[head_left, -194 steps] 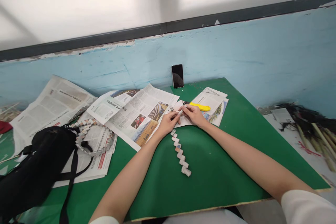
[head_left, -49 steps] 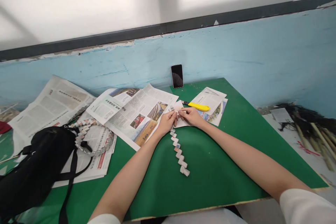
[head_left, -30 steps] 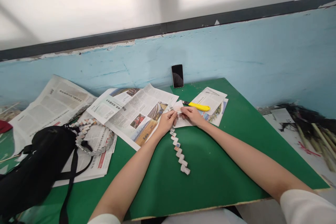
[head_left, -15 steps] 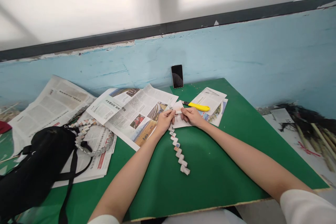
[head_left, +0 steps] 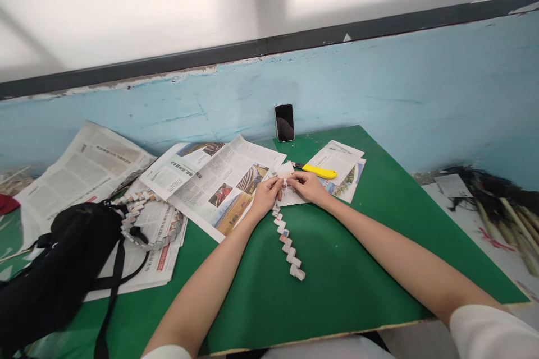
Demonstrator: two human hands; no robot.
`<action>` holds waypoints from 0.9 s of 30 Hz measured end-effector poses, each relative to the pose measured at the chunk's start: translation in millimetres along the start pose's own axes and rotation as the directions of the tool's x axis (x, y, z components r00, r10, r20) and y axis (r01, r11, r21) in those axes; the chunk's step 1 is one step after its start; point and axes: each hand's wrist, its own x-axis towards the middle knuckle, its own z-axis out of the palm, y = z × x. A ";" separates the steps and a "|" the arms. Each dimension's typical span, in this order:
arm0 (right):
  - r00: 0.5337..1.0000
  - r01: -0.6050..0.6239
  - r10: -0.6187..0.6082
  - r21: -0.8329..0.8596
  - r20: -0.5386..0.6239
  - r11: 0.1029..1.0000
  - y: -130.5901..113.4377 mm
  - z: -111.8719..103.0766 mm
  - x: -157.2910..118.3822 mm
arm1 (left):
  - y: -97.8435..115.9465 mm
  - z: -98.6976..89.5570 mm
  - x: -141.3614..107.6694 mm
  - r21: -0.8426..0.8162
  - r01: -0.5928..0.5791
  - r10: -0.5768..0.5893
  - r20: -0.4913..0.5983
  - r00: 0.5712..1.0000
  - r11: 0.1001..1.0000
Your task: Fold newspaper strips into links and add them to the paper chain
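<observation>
You've got two hands [head_left: 265, 196] [head_left: 310, 186], two folded-paper chains [head_left: 287, 242] [head_left: 133, 207], one phone [head_left: 284, 123] and one yellow knife [head_left: 320, 171]. Oh, plus one black bag [head_left: 82, 241].

Green table [head_left: 345, 275] strewn with newsprint

An unfolded newspaper sheet [head_left: 217, 179] lies left of centre; further left, a newspaper stack [head_left: 154, 272] sits partly under a black bag [head_left: 80, 258]. A zigzag folded-paper chain [head_left: 285, 239] runs toward the near edge. At the back, 1 smartphone [head_left: 285, 123] stands, leaning; right of centre, printed pages [head_left: 334, 157] overlap.
</observation>
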 end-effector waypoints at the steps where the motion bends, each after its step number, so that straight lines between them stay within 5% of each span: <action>1: 1.000 -0.004 0.004 -0.008 -0.006 1.000 0.9 -0.1 0.1 | -0.7 0.4 0.3 0.003 0.004 -0.004 -0.006 1.000 1.000; 15: 0.983 0.118 -0.102 -0.094 0.155 0.989 -5.0 -1.4 -1.6 | 1.8 1.9 -3.0 0.063 -0.076 0.072 0.069 0.995 0.995; 27: 0.998 0.015 -0.011 -0.071 0.057 0.997 2.3 0.3 1.1 | -0.2 1.0 2.6 -0.105 0.047 -0.052 -0.051 0.997 0.993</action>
